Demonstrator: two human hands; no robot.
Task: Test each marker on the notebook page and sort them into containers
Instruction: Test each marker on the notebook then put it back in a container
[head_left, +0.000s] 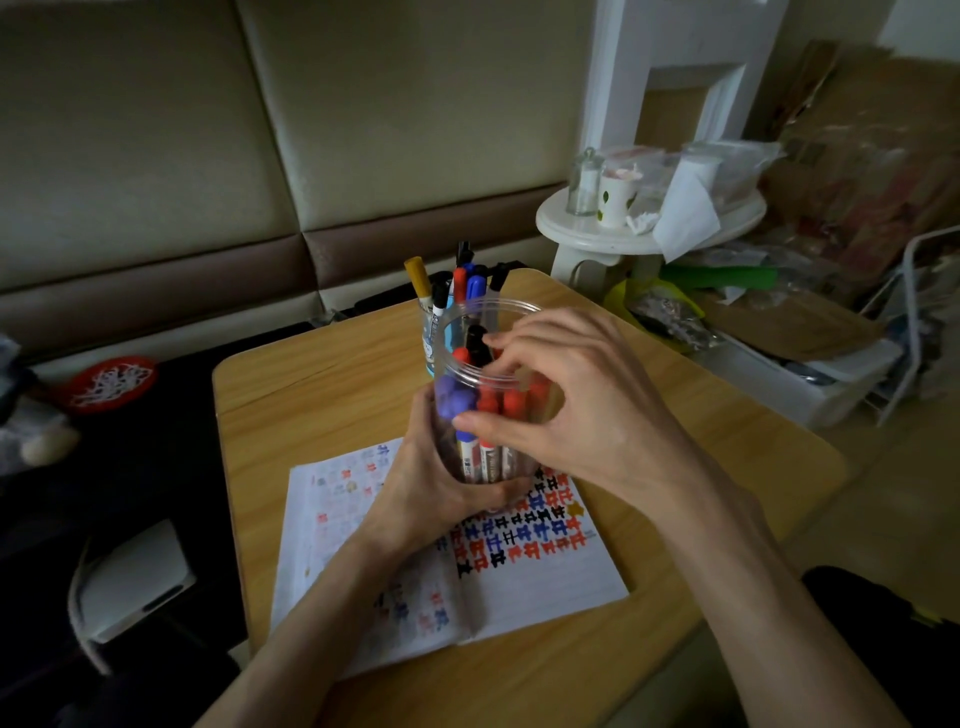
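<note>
A clear plastic jar (467, 332) full of red, blue and black capped markers (511, 405) is held over the open notebook (545, 582). My left hand (426, 483) grips the jar's lower side. My right hand (571, 405) reaches over the jar's rim, fingers curled at the marker tops; whether it pinches one I cannot tell. The notebook page carries rows of red, blue and black test marks. Behind the jar stands a second cup (430, 332) with a yellow marker (418, 278) and several other upright pens.
The small wooden table (322, 395) has rounded corners and edges close on every side. A white round stand (587, 228) with glass jars is at the back right. Clutter and a white bin (810, 379) lie to the right, a white device (135, 577) to the left.
</note>
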